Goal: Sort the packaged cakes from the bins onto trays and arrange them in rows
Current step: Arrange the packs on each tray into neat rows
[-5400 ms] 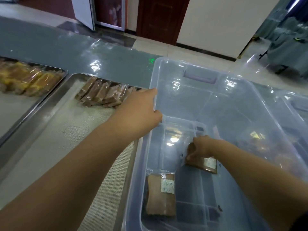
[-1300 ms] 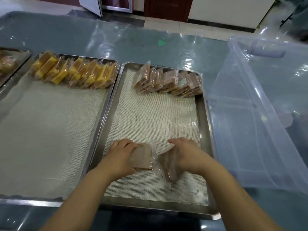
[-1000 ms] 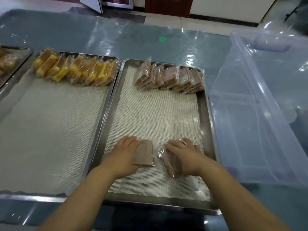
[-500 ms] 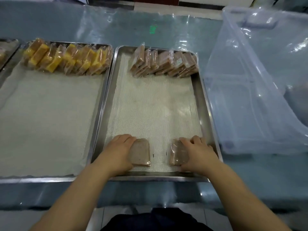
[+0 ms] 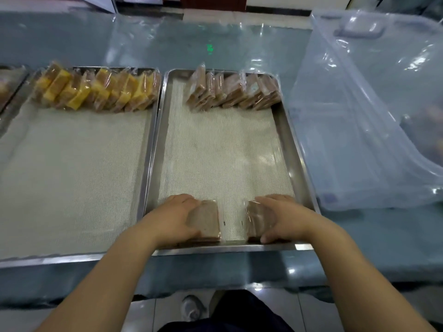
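Two brown packaged cakes lie at the near edge of the middle steel tray [image 5: 297, 149]. My left hand [image 5: 171, 218] grips the left brown cake [image 5: 206, 220]. My right hand [image 5: 285, 218] grips the right brown cake [image 5: 256, 219]. A gap of mesh liner separates the two cakes. A row of several brown cakes [image 5: 233, 91] leans along the tray's far edge. On the left tray [image 5: 146, 164] a row of yellow cakes [image 5: 98, 91] leans at the far end.
A large clear plastic bin [image 5: 364, 111] stands right of the middle tray, close to its rim. A third tray [image 5: 9, 80] shows at the far left edge. The table's front edge runs just below the trays, with the floor and my shoe beneath.
My hands carried two brown cakes from the bin to the middle tray, then slid them toward the near edge and apart. The view has tilted down.
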